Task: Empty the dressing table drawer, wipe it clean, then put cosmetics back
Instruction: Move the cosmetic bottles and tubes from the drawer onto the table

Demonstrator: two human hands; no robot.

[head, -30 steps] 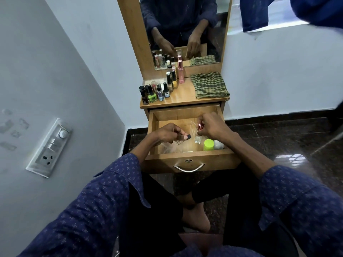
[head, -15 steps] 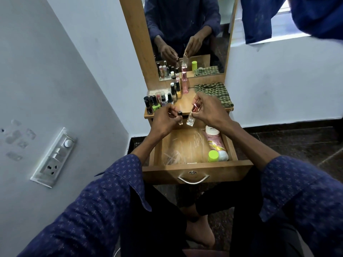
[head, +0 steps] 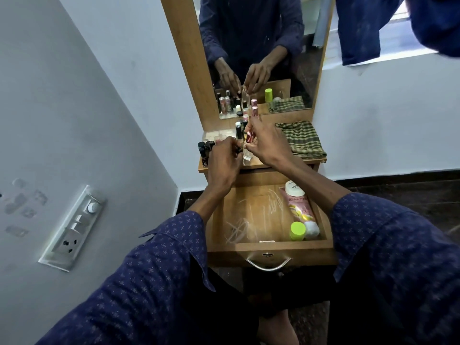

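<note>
Both hands are over the table [head: 258, 164], near the middle of its front edge. The right hand [head: 267, 143] pinches a small clear bottle [head: 247, 155] with a pink cap, the bottle standing on or just above the table top; which, I cannot tell. The left hand [head: 224, 160] has its fingers curled round something small and dark just beside that bottle, too hidden to name. A cluster of nail polishes [head: 206, 149] stands along the table's left edge and back toward the mirror [head: 261, 58], with a taller pink bottle [head: 254, 112] at the back edge. A folded green checked cloth [head: 301, 139] lies at the right end of the table. Below, the drawer [head: 271, 247] is pulled open; at its right side lies a pink tube [head: 297, 202], and in its front right corner stand a lime-capped jar [head: 297, 230] and a white item touching it. The rest of the drawer floor shows pale scratch marks
</note>
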